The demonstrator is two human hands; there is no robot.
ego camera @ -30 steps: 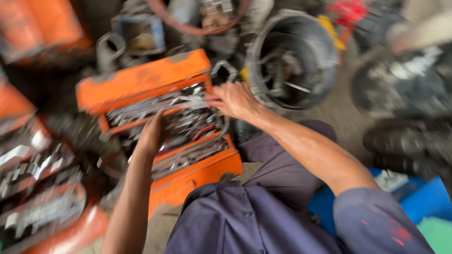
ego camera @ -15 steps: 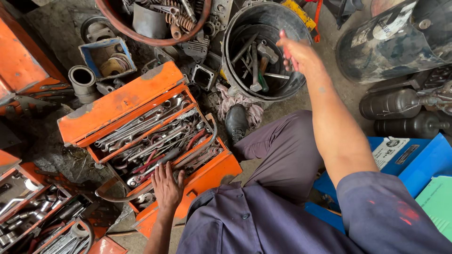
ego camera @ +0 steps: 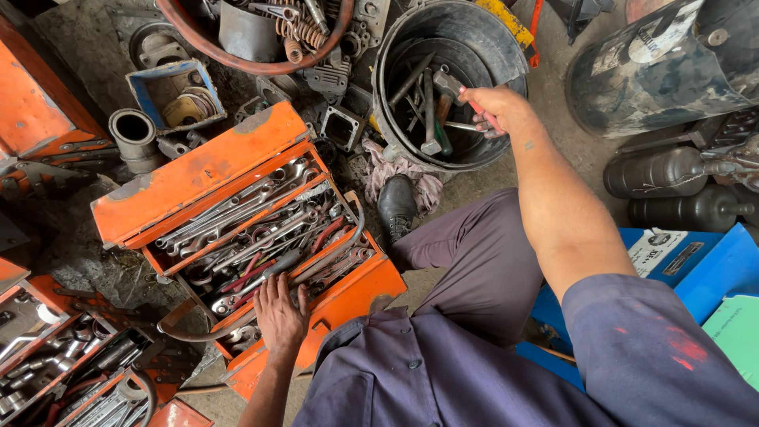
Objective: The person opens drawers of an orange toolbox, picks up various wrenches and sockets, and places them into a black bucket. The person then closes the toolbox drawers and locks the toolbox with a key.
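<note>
An open orange toolbox [ego camera: 198, 170] full of wrenches and pliers sits on the floor in front of me. My left hand [ego camera: 281, 315] rests flat on the tools in its near tray, fingers spread, gripping nothing. My right hand [ego camera: 494, 111] reaches over the rim of a black bucket [ego camera: 399, 55] and is closed on a red-handled tool whose end points into the bucket. The bucket holds hammers and other long tools. My legs in purple trousers and a black shoe [ego camera: 395, 207] lie between toolbox and bucket.
Another orange tool tray [ego camera: 55, 364] with sockets lies at lower left. A blue box [ego camera: 170, 95], a metal sleeve [ego camera: 134, 138] and a red-rimmed basin of springs [ego camera: 261, 32] lie beyond the toolbox. Dark cylinders [ego camera: 672, 170] and a blue case [ego camera: 711, 277] stand at right.
My right hand left the toolbox, swung right to the black bucket and closed on a red-handled tool. My left hand slid down to the toolbox's near tray.
</note>
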